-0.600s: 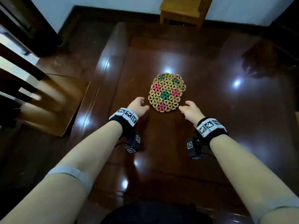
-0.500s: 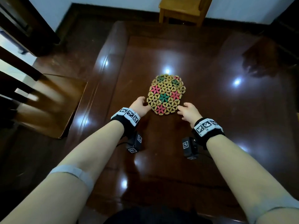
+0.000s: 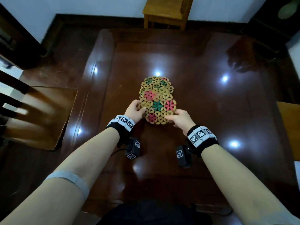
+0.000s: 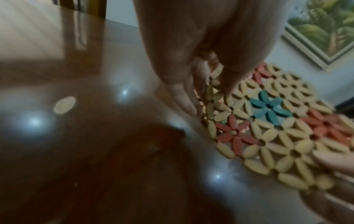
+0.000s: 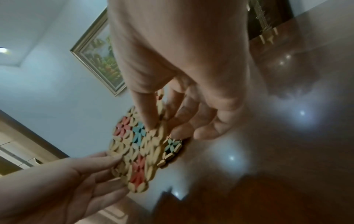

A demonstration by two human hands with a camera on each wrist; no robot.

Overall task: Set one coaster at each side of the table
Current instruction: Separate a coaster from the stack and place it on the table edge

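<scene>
A pile of woven wooden coasters with pink and green flower patterns lies at the middle of the dark glossy table [image 3: 211, 111]. The top coaster [image 3: 159, 109] is offset toward me from the lower coaster [image 3: 155, 85]. My left hand [image 3: 140, 109] pinches its left edge, thumb on top. On the near right edge my right hand [image 3: 170, 116] pinches it the same way. The left wrist view shows my left hand [image 4: 208, 98] at the rim of the top coaster [image 4: 272, 125]. In the right wrist view, my right hand [image 5: 162, 128] grips the top coaster [image 5: 132, 145] above a lower coaster [image 5: 173, 145].
A wooden chair [image 3: 40, 114] stands close to the table's left side. A light wooden stool [image 3: 165, 12] sits at the far side, and another seat edge [image 3: 290, 127] shows at the right. Bright lamp reflections dot the tabletop.
Both hands have moved forward from just short of the pile onto the top coaster and taken hold of its edges. The top coaster now sits shifted toward me.
</scene>
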